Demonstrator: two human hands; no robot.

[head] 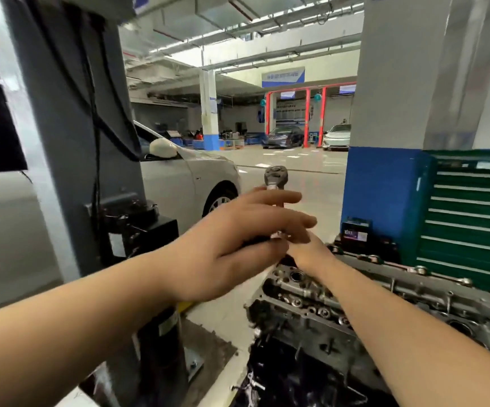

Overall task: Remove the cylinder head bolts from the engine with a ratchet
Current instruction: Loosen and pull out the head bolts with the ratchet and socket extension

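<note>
Both hands meet above the near end of the engine [355,304], which sits low at the right with its cylinder head [320,292] facing up. The left hand [237,245] is in front, fingers stretched out nearly straight across the shaft of the ratchet [274,179], whose head points up and away from the engine; whether its thumb closes on the handle cannot be told. The right hand [311,254] is mostly hidden behind the left, so its grip cannot be made out either, though it seems to reach the handle's lower end. With the ratchet in the air rather than seated on a bolt, the loosening looks not under way at this instant. Blur hides which holes in the cylinder head still carry bolts, so the count remaining is unclear.
</note>
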